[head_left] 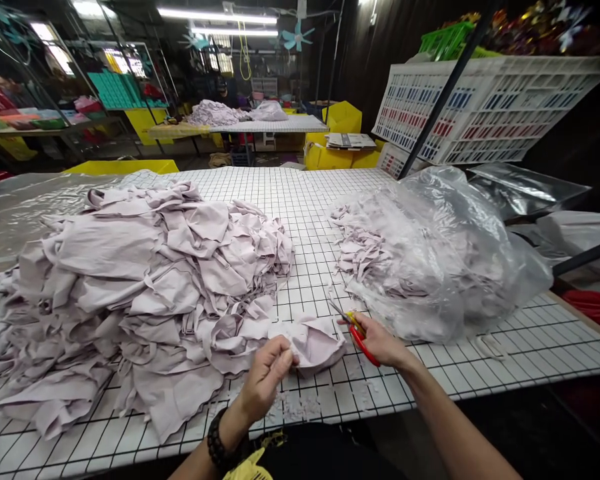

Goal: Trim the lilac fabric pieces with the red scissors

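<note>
My left hand [266,375] is closed in a pinch on the edge of a pale lilac fabric piece [316,341] lying at the near side of a big heap of the same lilac fabric [135,287]. My right hand [377,341] grips small thread snips with red and yellow handles [356,328], their blades pointing toward the fabric piece. Both hands are over the white grid-lined table [310,200], near its front edge. Small fabric scraps [300,407] lie on the table below my left hand.
A clear plastic bag [445,260] with lilac fabric pieces lies at the right. White plastic crates [480,107] stand behind it, crossed by a dark pole. A second table with fabric piles [240,117], yellow bins and shelves are at the back.
</note>
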Motion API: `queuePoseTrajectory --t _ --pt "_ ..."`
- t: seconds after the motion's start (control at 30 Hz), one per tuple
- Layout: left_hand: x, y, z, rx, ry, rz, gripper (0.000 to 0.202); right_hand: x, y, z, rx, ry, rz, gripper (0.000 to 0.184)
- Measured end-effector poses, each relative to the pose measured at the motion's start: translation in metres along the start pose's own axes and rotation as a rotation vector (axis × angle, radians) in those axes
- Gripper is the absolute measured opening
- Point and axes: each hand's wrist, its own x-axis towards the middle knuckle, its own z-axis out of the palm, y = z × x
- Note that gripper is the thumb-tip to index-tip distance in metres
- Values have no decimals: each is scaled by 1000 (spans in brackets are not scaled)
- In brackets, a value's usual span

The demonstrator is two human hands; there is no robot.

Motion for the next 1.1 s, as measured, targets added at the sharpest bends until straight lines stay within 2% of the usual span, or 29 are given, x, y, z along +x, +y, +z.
queuePoseTrajectory --t 0.1,0.17,0.27,0.4,0.47,0.5,0.53,0.57,0.67,0.7,0.73,0.8,0.9,1.0,1.1 --pt "-3 -6 -12 -34 66 10 27 7 -5 6 19 -147 -53 13" --pt "0 -7 -19 -39 107 24 29 14 -7 10 22 -167 -78 10" --pt "12 -5 -34 40 175 30 31 25 -9 12 38 -87 -94 11" --pt "23 12 -52 488 291 -81 26 37 -20 6 77 95 -111 18" --pt "21 25 -49 673 416 -132 18 38 -29 2 102 148 -127 18" --pt "18 31 -43 679 446 -140 18 37 -34 0 125 155 -134 18" --pt "14 36 -34 620 421 -143 21 35 -40 -2 157 148 -140 18" --pt "12 38 -22 505 321 -155 25 32 -45 -3 197 127 -143 19" --pt "12 31 21 -42 -167 -302 40 19 -58 -7 310 33 -126 22" --pt "15 24 35 -222 -252 -369 43 14 -62 -9 333 2 -110 23" --pt "20 18 47 -380 -267 -429 46 9 -65 -11 350 -25 -88 24" --pt "31 5 64 -618 -168 -495 47 -1 -69 -13 373 -59 -25 25" --pt "42 -3 72 -801 -38 -507 43 -16 -72 -10 410 -75 77 29" --pt "45 -3 69 -812 15 -515 38 -27 -69 1 447 -122 143 33" --pt "43 -1 64 -731 18 -500 39 -29 -59 10 455 -194 142 32"
